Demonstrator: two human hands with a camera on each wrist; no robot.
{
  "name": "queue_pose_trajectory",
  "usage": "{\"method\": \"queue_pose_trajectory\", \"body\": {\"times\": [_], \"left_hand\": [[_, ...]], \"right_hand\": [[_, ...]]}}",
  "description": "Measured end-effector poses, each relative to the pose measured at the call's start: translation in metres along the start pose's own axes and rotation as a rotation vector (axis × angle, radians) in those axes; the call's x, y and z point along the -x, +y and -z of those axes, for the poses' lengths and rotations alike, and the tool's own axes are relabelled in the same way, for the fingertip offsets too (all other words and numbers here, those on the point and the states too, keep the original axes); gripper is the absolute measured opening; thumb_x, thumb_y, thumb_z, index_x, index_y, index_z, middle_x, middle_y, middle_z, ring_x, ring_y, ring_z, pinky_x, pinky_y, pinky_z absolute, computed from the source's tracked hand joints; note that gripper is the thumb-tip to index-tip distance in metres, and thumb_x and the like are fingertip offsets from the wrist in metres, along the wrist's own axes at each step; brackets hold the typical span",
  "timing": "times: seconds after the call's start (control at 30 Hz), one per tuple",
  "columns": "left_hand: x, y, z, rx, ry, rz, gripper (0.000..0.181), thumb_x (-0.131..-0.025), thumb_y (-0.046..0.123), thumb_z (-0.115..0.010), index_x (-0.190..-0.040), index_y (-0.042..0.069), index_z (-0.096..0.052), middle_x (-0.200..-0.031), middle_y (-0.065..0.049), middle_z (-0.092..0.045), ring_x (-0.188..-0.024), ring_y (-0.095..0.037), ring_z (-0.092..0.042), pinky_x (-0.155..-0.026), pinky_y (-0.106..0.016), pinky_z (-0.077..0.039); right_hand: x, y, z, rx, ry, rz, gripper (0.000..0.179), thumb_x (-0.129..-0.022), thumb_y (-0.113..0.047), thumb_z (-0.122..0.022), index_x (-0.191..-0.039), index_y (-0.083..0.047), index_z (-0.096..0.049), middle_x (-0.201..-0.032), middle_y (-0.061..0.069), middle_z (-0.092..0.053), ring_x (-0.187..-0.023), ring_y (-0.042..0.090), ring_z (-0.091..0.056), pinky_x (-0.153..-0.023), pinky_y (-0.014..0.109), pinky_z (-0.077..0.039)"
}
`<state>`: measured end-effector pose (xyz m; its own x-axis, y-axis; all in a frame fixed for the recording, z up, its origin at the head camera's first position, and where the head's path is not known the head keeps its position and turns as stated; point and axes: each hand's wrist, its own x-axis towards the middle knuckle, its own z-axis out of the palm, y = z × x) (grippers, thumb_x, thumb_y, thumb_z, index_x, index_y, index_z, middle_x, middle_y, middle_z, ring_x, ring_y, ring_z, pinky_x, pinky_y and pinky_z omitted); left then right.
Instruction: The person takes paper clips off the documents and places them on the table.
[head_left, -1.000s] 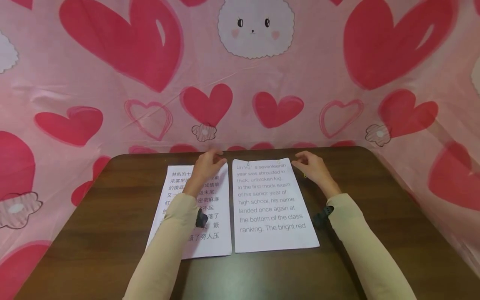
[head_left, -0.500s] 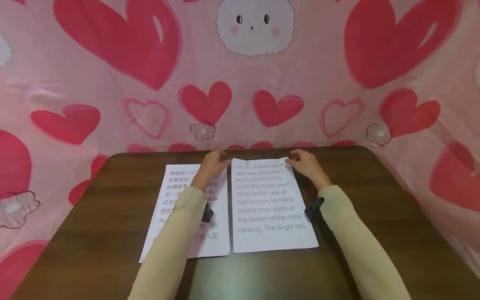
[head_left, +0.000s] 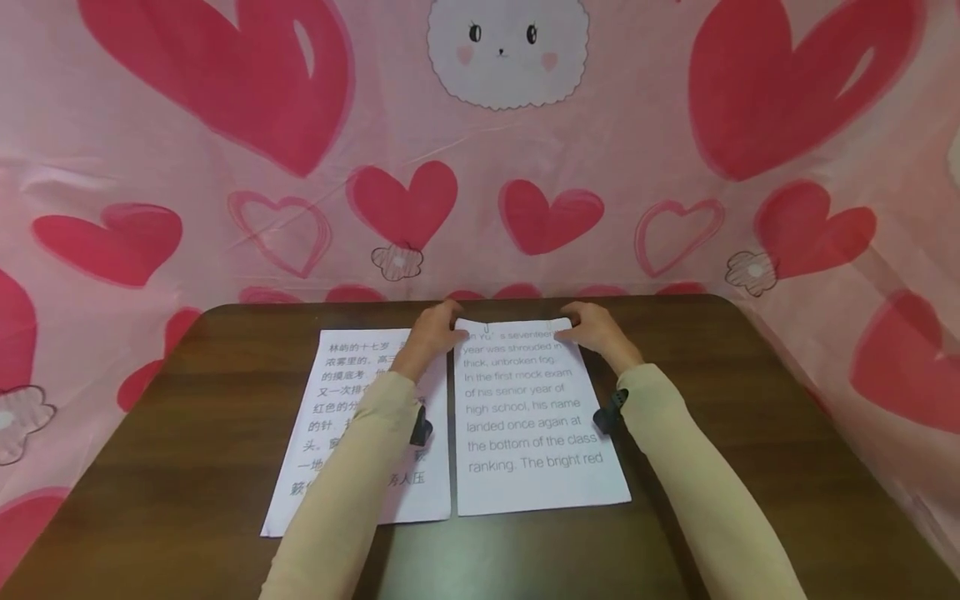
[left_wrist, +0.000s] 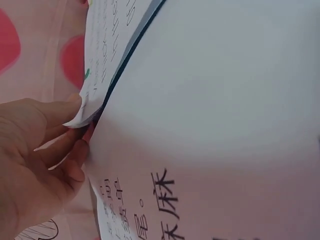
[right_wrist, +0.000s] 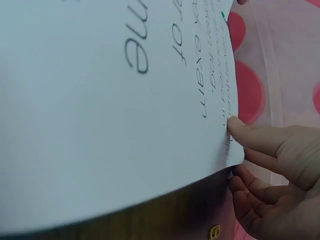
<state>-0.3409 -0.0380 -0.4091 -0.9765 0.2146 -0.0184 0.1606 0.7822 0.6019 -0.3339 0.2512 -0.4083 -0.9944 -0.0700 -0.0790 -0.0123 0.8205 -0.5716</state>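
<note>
Two printed paper stacks lie side by side in the head view: a Chinese-text one on the left and an English-text one on the right. My left hand pinches the English stack's top left corner, thumb on top and fingers beneath; in the left wrist view that corner curls up a little. At the top right corner, my right hand pinches the same stack, with its thumb pressing the printed face. A small green paper clip sits on the stack's top edge. My left forearm covers part of the Chinese sheet.
Both stacks lie on a dark brown wooden table. A small yellow clip lies on it beside the right hand. Behind the table hangs a pink cloth printed with hearts. Each wrist carries a black camera.
Both hands have come inward to the English stack's top corners and taken hold of them. The right hand moved left, the left hand slightly right. The view has shifted a little.
</note>
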Motion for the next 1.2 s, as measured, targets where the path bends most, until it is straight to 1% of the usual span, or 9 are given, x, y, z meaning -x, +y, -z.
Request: {"method": "queue_pose_trajectory", "body": {"times": [0.17,0.27,0.37,0.5,0.7,0.83,0.93,1.1,1.2], "left_hand": [[-0.001,-0.001,-0.004,0.012,0.002,-0.033,0.048,-0.094,0.014,-0.067,-0.14,0.009,-0.054,-0.127,-0.018,-0.065,-0.113,-0.031,-0.06,-0.106,-0.046,-0.047],[-0.002,-0.002,-0.004,0.031,0.024,-0.08,0.045,-0.094,0.01,-0.067,-0.138,0.012,-0.057,-0.131,-0.017,-0.064,-0.117,-0.031,-0.059,-0.108,-0.047,-0.046],[0.0,-0.001,-0.002,0.066,0.044,-0.125,0.043,-0.094,0.007,-0.066,-0.136,0.014,-0.06,-0.134,-0.016,-0.064,-0.12,-0.031,-0.059,-0.109,-0.047,-0.045],[0.003,0.001,0.0,0.11,0.074,-0.171,0.038,-0.094,0.004,-0.064,-0.131,0.012,-0.065,-0.133,-0.014,-0.065,-0.119,-0.031,-0.06,-0.108,-0.045,-0.046],[0.009,0.001,0.001,0.181,0.111,-0.204,0.032,-0.093,0.0,-0.064,-0.124,0.008,-0.069,-0.13,-0.014,-0.068,-0.118,-0.029,-0.062,-0.107,-0.044,-0.048],[0.013,-0.002,0.003,0.243,0.14,-0.218,0.03,-0.094,-0.001,-0.064,-0.121,0.009,-0.071,-0.124,-0.013,-0.07,-0.106,-0.026,-0.063,-0.097,-0.039,-0.05],[0.017,-0.005,0.005,0.286,0.17,-0.228,0.029,-0.094,-0.001,-0.063,-0.12,0.009,-0.071,-0.12,-0.012,-0.071,-0.099,-0.025,-0.062,-0.09,-0.035,-0.049],[0.023,-0.008,0.006,0.333,0.186,-0.21,0.032,-0.093,-0.002,-0.063,-0.123,0.01,-0.07,-0.122,-0.012,-0.07,-0.098,-0.025,-0.061,-0.089,-0.034,-0.047],[0.025,-0.007,0.006,0.362,0.174,-0.194,0.036,-0.094,-0.001,-0.063,-0.126,0.014,-0.069,-0.125,-0.01,-0.068,-0.098,-0.025,-0.06,-0.089,-0.033,-0.047]], "right_hand": [[0.0,-0.001,-0.003,-0.022,0.003,-0.013,0.048,-0.091,-0.02,-0.072,-0.133,-0.001,-0.057,-0.119,0.022,-0.061,-0.104,0.034,-0.056,-0.096,0.044,-0.047],[0.002,-0.001,-0.004,-0.032,0.02,0.004,0.044,-0.091,-0.018,-0.072,-0.13,-0.002,-0.057,-0.116,0.021,-0.06,-0.103,0.034,-0.057,-0.094,0.044,-0.048],[0.005,-0.001,-0.004,-0.041,0.026,0.02,0.043,-0.092,-0.017,-0.071,-0.129,-0.003,-0.056,-0.119,0.021,-0.06,-0.104,0.035,-0.057,-0.096,0.046,-0.049],[0.009,0.001,-0.004,-0.069,0.047,0.023,0.041,-0.093,-0.016,-0.07,-0.13,-0.005,-0.055,-0.123,0.021,-0.06,-0.105,0.036,-0.058,-0.097,0.048,-0.051],[0.012,0.004,-0.003,-0.115,0.092,0.044,0.044,-0.092,-0.015,-0.071,-0.13,-0.005,-0.052,-0.118,0.021,-0.059,-0.102,0.034,-0.057,-0.088,0.041,-0.052],[0.018,0.003,0.003,-0.16,0.104,0.093,0.049,-0.094,-0.014,-0.069,-0.138,-0.008,-0.05,-0.125,0.021,-0.059,-0.106,0.035,-0.057,-0.094,0.046,-0.053],[0.022,0.0,0.009,-0.181,0.11,0.149,0.05,-0.095,-0.015,-0.067,-0.142,-0.01,-0.05,-0.131,0.02,-0.06,-0.108,0.035,-0.059,-0.096,0.048,-0.053],[0.026,-0.008,0.013,-0.191,0.127,0.255,0.047,-0.094,-0.012,-0.068,-0.139,-0.008,-0.056,-0.133,0.017,-0.062,-0.107,0.033,-0.058,-0.094,0.045,-0.051],[0.025,-0.012,0.013,-0.175,0.131,0.312,0.043,-0.094,-0.009,-0.067,-0.137,-0.007,-0.059,-0.136,0.017,-0.061,-0.112,0.034,-0.057,-0.099,0.048,-0.049]]}}
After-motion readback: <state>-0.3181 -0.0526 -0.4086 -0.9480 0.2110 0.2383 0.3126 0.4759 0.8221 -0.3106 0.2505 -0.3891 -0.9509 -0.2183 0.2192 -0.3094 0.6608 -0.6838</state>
